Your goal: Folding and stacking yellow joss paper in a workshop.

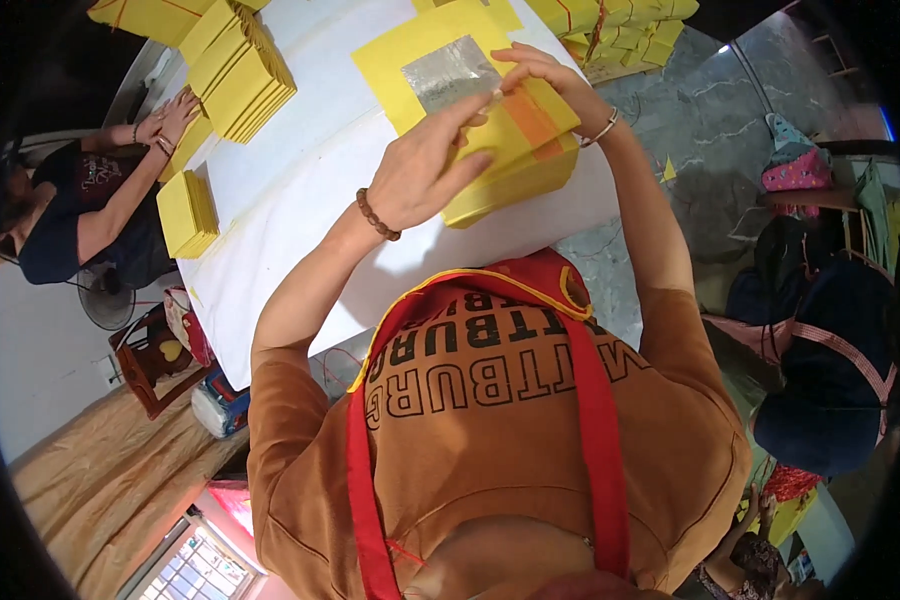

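A thick stack of yellow paper [505,190] lies near the table's front edge, with an orange strip [534,122] across its top sheet. Beside it a yellow sheet bears a silver foil square [450,72]. My left hand [425,165] is over the stack's left side. Its forefinger reaches to the paper edge by the foil, its thumb stands apart, and nothing is held in it. The fingers of my right hand [550,80] bend over the far edge of the yellow paper and grip it. Its thumb is hidden.
The white-covered table [310,160] carries yellow paper stacks [240,75] at the far left and a smaller stack [188,215] nearer. A co-worker's hands [170,118] rest on paper there. Yellow bundles [620,30] lie at the far right. A dark blue bag [830,370] is on the right.
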`<state>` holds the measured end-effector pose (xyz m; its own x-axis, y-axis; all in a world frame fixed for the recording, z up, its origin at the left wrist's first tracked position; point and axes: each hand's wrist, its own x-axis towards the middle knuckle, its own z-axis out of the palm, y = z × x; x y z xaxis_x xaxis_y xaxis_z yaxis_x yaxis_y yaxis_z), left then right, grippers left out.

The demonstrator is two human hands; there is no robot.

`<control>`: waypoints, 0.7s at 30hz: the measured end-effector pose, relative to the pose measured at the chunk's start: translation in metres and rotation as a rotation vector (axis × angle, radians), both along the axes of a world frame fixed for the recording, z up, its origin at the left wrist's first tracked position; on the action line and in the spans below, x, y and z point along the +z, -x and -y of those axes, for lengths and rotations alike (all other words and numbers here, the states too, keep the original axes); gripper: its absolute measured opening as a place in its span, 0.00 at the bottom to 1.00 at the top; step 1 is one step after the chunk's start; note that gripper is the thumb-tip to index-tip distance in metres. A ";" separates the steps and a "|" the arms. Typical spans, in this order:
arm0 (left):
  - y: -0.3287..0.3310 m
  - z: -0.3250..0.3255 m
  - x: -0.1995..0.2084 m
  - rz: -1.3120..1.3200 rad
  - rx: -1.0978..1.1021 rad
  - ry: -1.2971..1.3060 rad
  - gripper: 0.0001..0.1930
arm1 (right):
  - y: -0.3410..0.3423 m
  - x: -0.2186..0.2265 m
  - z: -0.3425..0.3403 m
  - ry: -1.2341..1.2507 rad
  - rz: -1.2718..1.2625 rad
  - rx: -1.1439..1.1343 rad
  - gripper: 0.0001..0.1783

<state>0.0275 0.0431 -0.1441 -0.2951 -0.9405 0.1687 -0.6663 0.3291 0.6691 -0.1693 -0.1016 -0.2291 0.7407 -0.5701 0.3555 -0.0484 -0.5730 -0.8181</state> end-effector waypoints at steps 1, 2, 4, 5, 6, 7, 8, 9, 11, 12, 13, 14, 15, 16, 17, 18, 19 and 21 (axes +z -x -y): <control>-0.006 0.002 -0.003 -0.117 0.042 -0.035 0.22 | 0.001 0.001 0.003 0.048 -0.039 0.010 0.11; -0.014 0.004 -0.007 -0.234 0.083 -0.068 0.23 | 0.001 0.001 0.004 0.059 -0.042 0.020 0.11; -0.036 0.009 -0.017 -0.191 0.149 0.068 0.24 | 0.000 0.002 0.003 -0.011 0.016 0.038 0.07; -0.046 0.009 -0.022 -0.140 0.205 0.198 0.25 | 0.000 0.003 0.003 -0.005 0.011 0.050 0.07; -0.052 0.008 -0.024 -0.088 0.249 0.199 0.28 | -0.001 0.003 0.002 -0.071 0.008 0.034 0.07; -0.053 0.007 -0.027 -0.093 0.259 0.206 0.28 | -0.001 0.004 0.001 -0.136 0.004 0.018 0.07; -0.051 0.008 -0.031 -0.075 0.299 0.210 0.27 | -0.001 0.004 0.002 -0.128 -0.002 0.028 0.07; -0.049 0.006 -0.033 -0.057 0.345 0.214 0.27 | -0.002 0.006 0.001 -0.154 -0.007 0.018 0.08; -0.049 0.009 -0.038 -0.065 0.353 0.267 0.26 | -0.003 0.012 -0.001 -0.169 -0.020 0.022 0.09; -0.052 0.011 -0.041 -0.029 0.282 0.316 0.26 | -0.005 0.020 -0.004 -0.154 -0.047 0.003 0.10; -0.056 0.013 -0.044 0.009 0.211 0.363 0.25 | -0.007 0.027 -0.006 -0.140 -0.074 -0.017 0.11; -0.063 0.014 -0.046 0.074 0.208 0.375 0.20 | -0.010 0.031 -0.005 -0.067 -0.025 -0.033 0.12; -0.067 0.009 -0.045 0.070 0.225 0.380 0.20 | -0.015 0.041 -0.009 -0.061 -0.032 -0.017 0.12; -0.074 0.002 -0.040 0.032 0.231 0.413 0.19 | -0.024 0.059 -0.018 0.113 -0.049 -0.065 0.13; -0.080 -0.003 -0.034 -0.009 0.224 0.447 0.17 | -0.030 0.079 -0.030 0.287 -0.062 -0.125 0.15; -0.088 -0.016 -0.027 0.000 0.252 0.446 0.17 | -0.042 0.094 -0.043 0.385 -0.071 -0.108 0.15; -0.095 -0.030 -0.018 0.011 0.267 0.545 0.18 | -0.052 0.099 -0.056 0.380 -0.069 -0.096 0.15; -0.112 -0.055 -0.013 0.027 0.287 0.634 0.18 | -0.075 0.105 -0.086 0.567 -0.032 -0.148 0.12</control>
<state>0.1393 0.0982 -0.1567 -0.0612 -0.7047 0.7069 -0.7993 0.4588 0.3882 -0.0940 -0.0158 -0.1242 0.6828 -0.3960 0.6140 -0.1809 -0.9059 -0.3830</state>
